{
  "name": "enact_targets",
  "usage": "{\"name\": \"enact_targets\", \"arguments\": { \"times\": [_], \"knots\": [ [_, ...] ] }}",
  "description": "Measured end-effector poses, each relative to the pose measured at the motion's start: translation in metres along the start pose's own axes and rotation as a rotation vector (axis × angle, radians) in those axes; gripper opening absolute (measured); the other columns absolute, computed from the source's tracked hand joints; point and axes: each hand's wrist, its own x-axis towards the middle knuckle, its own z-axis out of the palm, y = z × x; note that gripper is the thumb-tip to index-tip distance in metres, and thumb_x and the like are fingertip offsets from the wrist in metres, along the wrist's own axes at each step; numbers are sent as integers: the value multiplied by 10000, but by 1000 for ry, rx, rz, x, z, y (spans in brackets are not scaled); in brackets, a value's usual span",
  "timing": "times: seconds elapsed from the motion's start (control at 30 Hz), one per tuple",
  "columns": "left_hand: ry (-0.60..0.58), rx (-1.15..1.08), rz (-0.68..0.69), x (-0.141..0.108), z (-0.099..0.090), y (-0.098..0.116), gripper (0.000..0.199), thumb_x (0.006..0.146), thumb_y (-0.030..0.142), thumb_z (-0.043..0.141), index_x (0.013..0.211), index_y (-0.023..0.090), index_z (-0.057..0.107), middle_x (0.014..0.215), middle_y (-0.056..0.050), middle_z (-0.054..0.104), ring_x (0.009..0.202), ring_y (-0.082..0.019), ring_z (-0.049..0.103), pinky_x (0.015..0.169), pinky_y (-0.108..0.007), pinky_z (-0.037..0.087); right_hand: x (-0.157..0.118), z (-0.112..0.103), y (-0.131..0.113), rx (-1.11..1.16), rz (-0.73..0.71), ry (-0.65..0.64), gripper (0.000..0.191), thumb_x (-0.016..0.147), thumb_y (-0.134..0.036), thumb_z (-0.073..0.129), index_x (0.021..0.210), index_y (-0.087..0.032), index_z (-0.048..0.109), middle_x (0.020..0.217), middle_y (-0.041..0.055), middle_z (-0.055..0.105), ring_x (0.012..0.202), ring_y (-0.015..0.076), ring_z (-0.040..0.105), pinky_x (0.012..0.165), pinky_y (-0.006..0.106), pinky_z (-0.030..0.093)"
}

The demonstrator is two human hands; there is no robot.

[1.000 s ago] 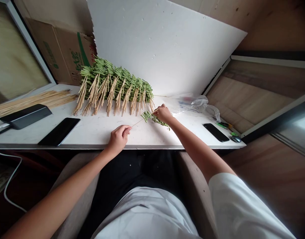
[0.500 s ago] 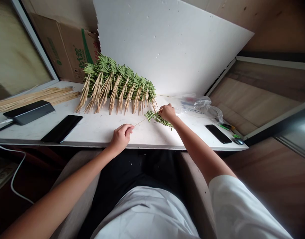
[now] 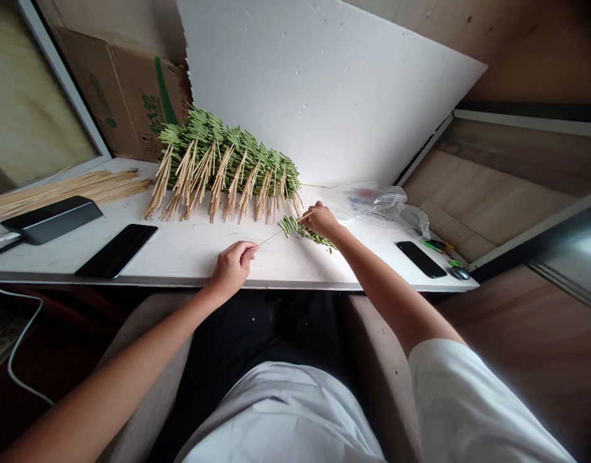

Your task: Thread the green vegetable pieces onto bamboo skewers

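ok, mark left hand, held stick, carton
Left hand (image 3: 232, 265): head view, back of the hand.
Held stick (image 3: 269, 238): head view, bare stretch near left hand.
Carton (image 3: 128, 96): head view, printed side.

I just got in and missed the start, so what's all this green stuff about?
A person's left hand holds a thin stick by one end, with several green pieces threaded along it. The right hand is at the other end; exactly what it grips is hard to see. More green bits lie under it on the table. Behind stands a big stack of filled sticks, with bare sticks at the left.
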Motion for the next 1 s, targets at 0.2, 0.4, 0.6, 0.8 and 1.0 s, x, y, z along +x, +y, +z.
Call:
{"name": "enact_targets", "arguments": {
  "times": [0.2, 0.4, 0.6, 0.8, 1.0],
  "knots": [
    [-1, 0, 16, -1, 0, 0, 208, 1067, 283, 558, 996, 191, 730, 799, -51, 756, 740, -198, 725, 729, -304, 571, -3, -3, -14, -263, -91, -166, 205, 905, -67, 706, 965, -187, 862, 1068, 160, 808, 1217, 385, 574, 988, 463, 443],
    [-10, -11, 14, 0, -1, 1, 213, 1068, 284, 558, 984, 190, 729, 795, -53, 750, 733, -200, 719, 726, -310, 567, -2, -4, -31, -413, -86, -203, 244, 971, -84, 608, 955, -176, 834, 1137, 204, 781, 1247, 396, 528, 960, 450, 391],
    [-6, -11, 25, -1, 1, 0, 216, 1069, 279, 551, 975, 196, 727, 786, -49, 745, 727, -198, 714, 719, -308, 569, 2, -9, -31, -519, -137, -268, 254, 1003, -124, 564, 1063, -158, 809, 1216, 195, 757, 1213, 359, 518, 911, 418, 382],
    [-4, -7, 38, -1, 1, 0, 227, 1071, 289, 549, 967, 198, 728, 772, -45, 735, 715, -195, 706, 710, -306, 567, 1, -12, -19, -398, -200, -207, 209, 1002, -125, 592, 1011, -164, 797, 1156, 176, 763, 1191, 330, 548, 939, 406, 407],
    [-11, 0, 40, -1, 1, 0, 211, 1069, 272, 551, 987, 195, 730, 795, -50, 745, 741, -201, 715, 730, -312, 568, -21, -12, -14, 220, -13, 123, 146, 940, -240, 730, 1060, -192, 798, 1054, 116, 796, 1084, 287, 680, 952, 415, 522]
  ]
}}
